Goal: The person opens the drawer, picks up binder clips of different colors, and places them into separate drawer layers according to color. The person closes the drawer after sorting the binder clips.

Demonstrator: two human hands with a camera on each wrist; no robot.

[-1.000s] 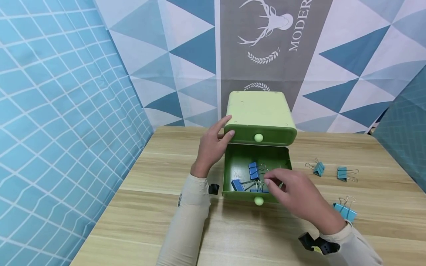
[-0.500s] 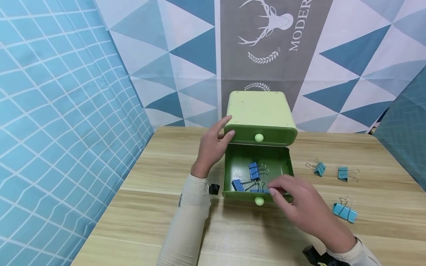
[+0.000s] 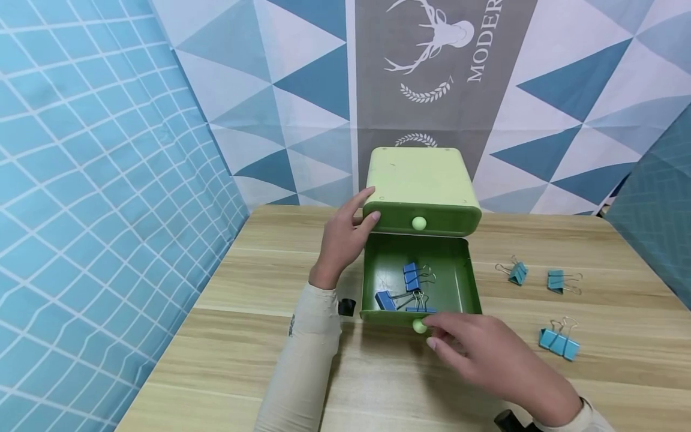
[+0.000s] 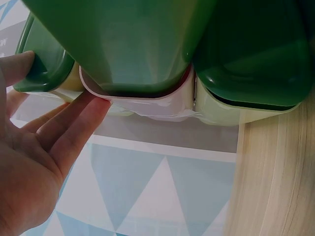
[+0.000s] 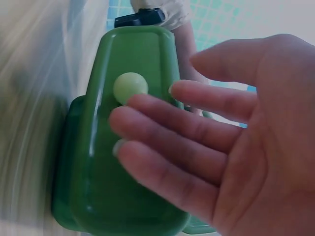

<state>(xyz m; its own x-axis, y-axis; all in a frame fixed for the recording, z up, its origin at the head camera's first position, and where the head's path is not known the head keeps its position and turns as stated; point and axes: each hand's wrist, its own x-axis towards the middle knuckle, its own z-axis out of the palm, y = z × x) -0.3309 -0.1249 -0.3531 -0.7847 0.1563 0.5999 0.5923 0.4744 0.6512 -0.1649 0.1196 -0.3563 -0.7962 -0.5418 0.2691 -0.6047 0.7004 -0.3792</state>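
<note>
Left hand point(image 3: 341, 240): spread, rested against the cabinet point(image 3: 421, 174)
Right hand point(image 3: 486, 354): fingers loosely extended, held at the knob point(image 3: 418, 326)
Lower drawer point(image 3: 385, 318): slid out, blue binder clips point(image 3: 411, 277) contained inside

the head view was bright, a soft shadow lying below the right hand point(image 3: 486, 355) on the tabletop point(image 3: 378, 384); wrist views were dimmer, hazier, the right one washed out top right.

Downward head view into drawer point(image 3: 452, 289)
</note>
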